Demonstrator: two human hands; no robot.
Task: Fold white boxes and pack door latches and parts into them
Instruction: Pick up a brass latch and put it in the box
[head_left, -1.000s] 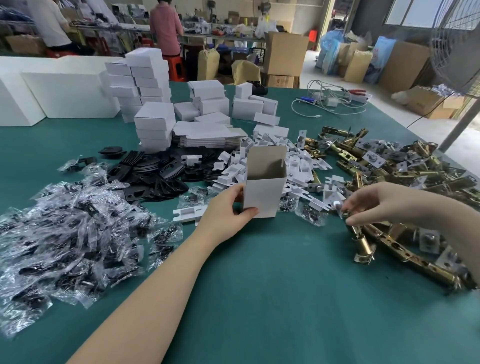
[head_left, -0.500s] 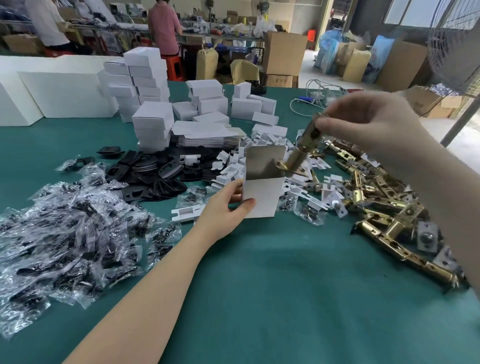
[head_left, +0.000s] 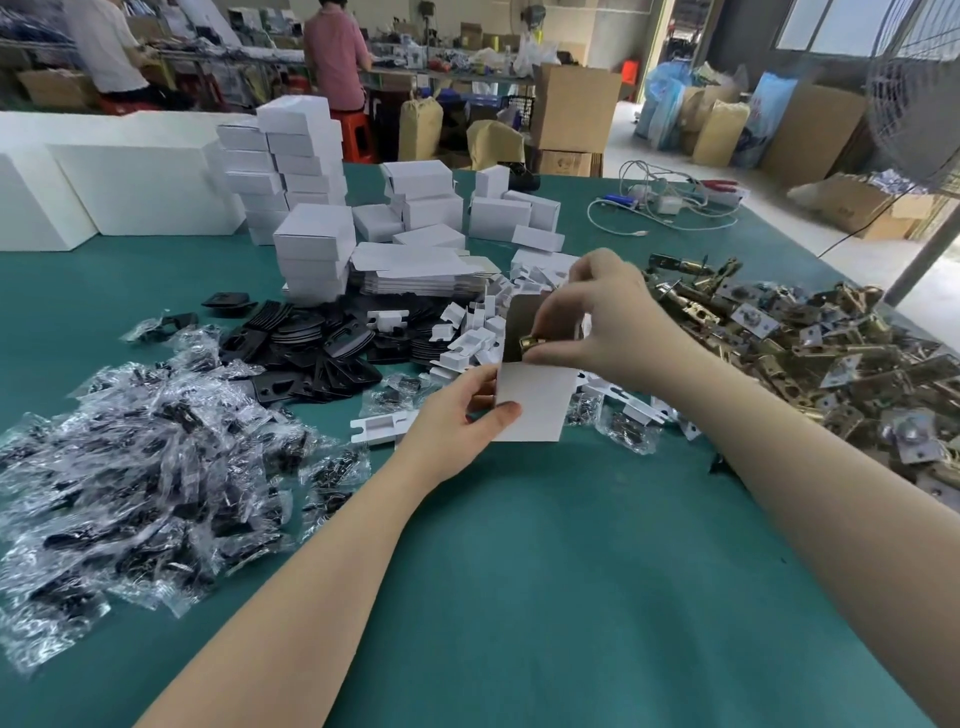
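An open white box (head_left: 535, 400) stands upright on the green table (head_left: 545, 571), its top flap raised. My left hand (head_left: 457, 421) grips its left side, thumb on the front face. My right hand (head_left: 592, 322) is over the box mouth, fingers pinched on a brass door latch (head_left: 531, 343) whose end shows at the opening; the rest is hidden inside the box and by my fingers. A heap of brass latches (head_left: 831, 353) lies to the right.
Bagged black parts (head_left: 130, 493) pile at the left. Black plates (head_left: 311, 353) and white plastic inserts (head_left: 467, 332) lie behind the box. Stacks of folded white boxes (head_left: 306, 171) and flat blanks (head_left: 415, 270) stand further back. Cables (head_left: 665, 202) lie far right.
My right hand took a latch from the right-hand heap, lifted it over the box and has now lowered it into the opening. My left hand stayed on the box.
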